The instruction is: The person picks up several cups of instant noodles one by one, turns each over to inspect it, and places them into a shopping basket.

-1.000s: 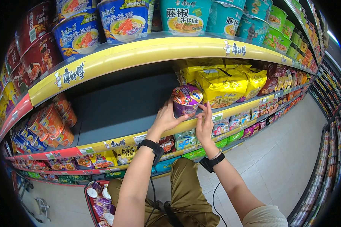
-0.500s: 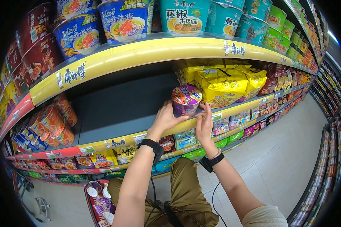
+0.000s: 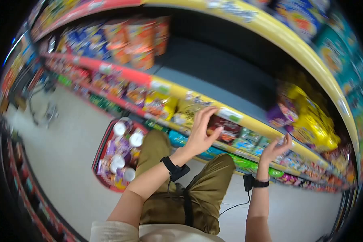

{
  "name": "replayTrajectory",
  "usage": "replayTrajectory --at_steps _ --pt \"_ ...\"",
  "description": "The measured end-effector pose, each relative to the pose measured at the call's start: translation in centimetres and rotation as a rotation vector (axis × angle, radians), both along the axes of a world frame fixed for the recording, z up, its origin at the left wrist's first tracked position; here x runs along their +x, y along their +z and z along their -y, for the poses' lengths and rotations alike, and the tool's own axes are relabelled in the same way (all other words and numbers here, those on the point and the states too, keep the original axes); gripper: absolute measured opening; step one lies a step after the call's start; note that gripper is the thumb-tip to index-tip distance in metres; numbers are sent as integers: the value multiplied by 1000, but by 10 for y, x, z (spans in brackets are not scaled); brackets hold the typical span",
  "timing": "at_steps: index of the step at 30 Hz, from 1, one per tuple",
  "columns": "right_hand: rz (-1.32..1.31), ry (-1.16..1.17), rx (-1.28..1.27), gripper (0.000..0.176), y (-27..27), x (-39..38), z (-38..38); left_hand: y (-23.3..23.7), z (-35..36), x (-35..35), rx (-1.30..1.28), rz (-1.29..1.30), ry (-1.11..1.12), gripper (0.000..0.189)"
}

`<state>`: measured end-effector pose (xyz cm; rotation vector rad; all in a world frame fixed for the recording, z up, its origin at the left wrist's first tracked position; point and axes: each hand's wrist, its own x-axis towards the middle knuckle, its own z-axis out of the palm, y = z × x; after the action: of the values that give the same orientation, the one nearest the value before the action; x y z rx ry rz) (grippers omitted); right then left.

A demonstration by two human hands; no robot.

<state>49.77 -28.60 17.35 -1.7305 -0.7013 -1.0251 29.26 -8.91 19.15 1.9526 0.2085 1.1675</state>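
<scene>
A purple cup of instant noodles (image 3: pixel 279 116) stands on the dark shelf (image 3: pixel 213 86), beside yellow noodle packs (image 3: pixel 316 121). My right hand (image 3: pixel 276 149) is just in front of it at the yellow shelf edge, fingers spread and apart from the cup. My left hand (image 3: pixel 202 133) hangs before the shelf edge, thumb and fingers apart with nothing in them. Left of my knees, a red basket (image 3: pixel 96 159) on the floor holds several purple noodle cups (image 3: pixel 123 147) with white ends. The view is blurred by motion.
Orange noodle cups (image 3: pixel 141 44) are stacked at the left of the same shelf. Lower shelves carry bagged noodles (image 3: pixel 160 104). The yellow upper shelf rim (image 3: pixel 286 30) juts out overhead. A cable (image 3: pixel 236 205) hangs from my right wrist device.
Both hands have come away from the purple noodle cup, which stays on the shelf. The left hand has moved left, and the view has swung left and down, bringing the basket fully into sight.
</scene>
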Motion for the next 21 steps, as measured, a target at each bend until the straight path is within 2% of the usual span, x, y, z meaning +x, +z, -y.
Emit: replayTrajectory --at_steps 2,4,6,7,8,9,10,11,12,13,15,16,19,21 --pt "-117 117 105 37 -14 -28 -17 -36 -21 -36 -119 -59 178 50" --pt "-227 418 70 36 -38 -76 -51 -80 -40 -71 -159 -163 395 49" --pt "-413 667 -56 38 -69 -128 -86 -116 -56 -102 -213 -226 527 49" --pt "-261 676 -282 38 -74 -154 -101 -132 -64 -117 -235 -251 581 48" --pt "-575 879 -207 36 -76 -193 -117 -143 -72 -131 -289 -278 623 48" --pt "-718 995 -302 37 -90 -218 -127 -166 -81 -142 -313 -320 693 49" --pt "-719 1139 -439 38 -94 -239 -137 -186 -91 -152 -312 -345 766 50" --pt "-947 1311 -411 38 -98 -264 -146 -205 -100 -162 -311 -369 837 50" --pt "-1177 1473 -374 38 -102 -285 -150 -224 -109 -171 -372 -447 865 63" --pt "-1181 1470 -375 38 -115 -299 -151 -238 -115 -179 -376 -450 863 63" --pt "-1256 1623 -525 37 -139 -316 -155 -253 -126 -188 -314 -678 919 78" --pt "-1256 1617 -527 37 -144 -314 -159 -256 -130 -189 -375 -772 889 92" --pt "-1362 1521 -562 30 -151 -302 -161 -265 -139 -193 -325 -875 799 97" --pt "-1512 1485 -498 27 -152 -295 -163 -268 -144 -196 -369 -901 755 97"
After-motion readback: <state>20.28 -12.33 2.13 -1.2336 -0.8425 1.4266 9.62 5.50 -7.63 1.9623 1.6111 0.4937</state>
